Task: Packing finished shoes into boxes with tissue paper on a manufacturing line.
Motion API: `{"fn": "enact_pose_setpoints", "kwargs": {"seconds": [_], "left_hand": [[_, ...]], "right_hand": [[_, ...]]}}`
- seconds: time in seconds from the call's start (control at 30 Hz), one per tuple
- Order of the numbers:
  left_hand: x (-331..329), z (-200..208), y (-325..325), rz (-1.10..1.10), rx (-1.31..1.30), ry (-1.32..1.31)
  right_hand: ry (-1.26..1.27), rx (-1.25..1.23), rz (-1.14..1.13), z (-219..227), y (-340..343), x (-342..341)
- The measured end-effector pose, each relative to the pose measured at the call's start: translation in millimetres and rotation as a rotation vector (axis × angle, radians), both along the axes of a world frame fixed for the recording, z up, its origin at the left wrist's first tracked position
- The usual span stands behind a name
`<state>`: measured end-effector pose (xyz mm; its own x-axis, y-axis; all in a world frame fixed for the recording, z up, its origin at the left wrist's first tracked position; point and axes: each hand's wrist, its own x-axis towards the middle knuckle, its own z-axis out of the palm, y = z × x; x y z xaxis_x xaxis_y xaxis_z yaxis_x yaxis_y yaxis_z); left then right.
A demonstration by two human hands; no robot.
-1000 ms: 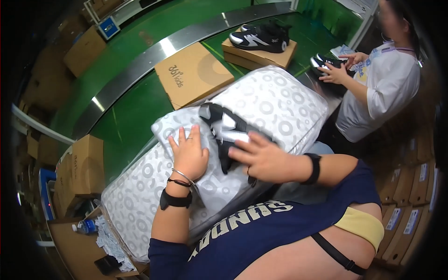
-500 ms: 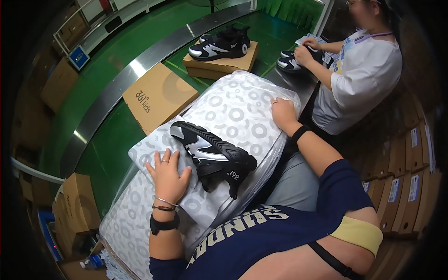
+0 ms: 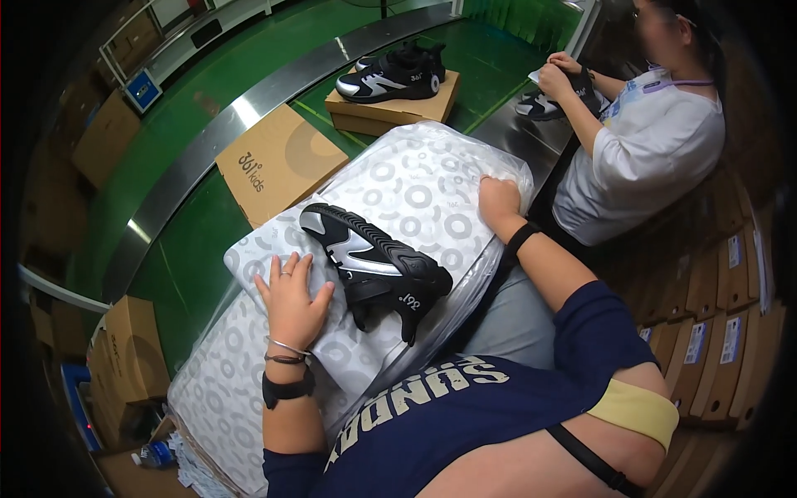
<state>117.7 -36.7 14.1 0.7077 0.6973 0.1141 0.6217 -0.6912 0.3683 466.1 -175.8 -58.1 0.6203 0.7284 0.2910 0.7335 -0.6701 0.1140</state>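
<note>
A black, white and silver sneaker (image 3: 378, 266) lies on its side, sole toward the far side, on a stack of white tissue paper (image 3: 419, 195) printed with grey rings. A clear plastic wrap surrounds the stack. My left hand (image 3: 292, 305) rests flat with fingers apart on a loose tissue sheet (image 3: 336, 357) left of the shoe. At the far right corner of the stack, my right hand (image 3: 501, 202) has its fingers curled down on the top sheet's edge; the fingertips are partly hidden.
Beyond the stack, a pair of sneakers (image 3: 394, 75) stands on a brown shoebox (image 3: 390, 114). A brown box lid (image 3: 278, 166) lies left of it on the green conveyor (image 3: 195, 241). A co-worker (image 3: 643, 141) handles sneakers at the right. Several shoeboxes (image 3: 714, 357) line the right side.
My right hand has curled its fingers more at the paper's corner. My left hand and the sneaker have barely shifted. The co-worker's hands and the sneakers by them have moved slightly right.
</note>
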Motion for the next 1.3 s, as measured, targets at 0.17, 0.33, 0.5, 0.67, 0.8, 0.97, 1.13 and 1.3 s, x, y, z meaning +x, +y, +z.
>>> {"fn": "enact_pose_setpoints", "kwargs": {"seconds": [0.17, 0.33, 0.5, 0.67, 0.8, 0.97, 1.13, 1.3], "left_hand": [[-10.9, 23.6, -13.5, -0.060, 0.002, -0.072], [-23.8, 71.6, -20.1, -0.176, -0.510, -0.657], [-5.2, 87.0, -24.9, 0.218, -1.274, -1.078], [-30.1, 65.5, 5.5, 0.162, -1.361, -1.409], [-41.6, 43.8, 32.6, 0.376, -0.879, -1.147], [-48.3, 4.2, 122.0, 0.591, -0.747, -0.597], [-158.8, -114.8, 242.6, 0.786, -0.997, -0.802], [-48.2, -81.6, 216.4, 0.564, -1.309, -1.055]], "right_hand": [[-0.195, -0.064, 0.221, 24.3, 6.3, -0.1], [-0.316, 0.220, 0.800, 148.0, 17.9, -115.1], [-0.502, 0.158, 1.615, 161.2, -1.1, -209.7], [0.321, 0.690, 1.933, 193.9, 27.4, -188.7], [0.636, 0.722, 1.179, 173.5, 151.4, -110.8], [0.687, -0.173, 0.712, 28.4, 274.4, -40.8], [1.301, -0.334, 0.802, 27.4, 287.5, -173.1], [0.395, -0.284, 0.750, 12.4, 267.5, -131.6]]}}
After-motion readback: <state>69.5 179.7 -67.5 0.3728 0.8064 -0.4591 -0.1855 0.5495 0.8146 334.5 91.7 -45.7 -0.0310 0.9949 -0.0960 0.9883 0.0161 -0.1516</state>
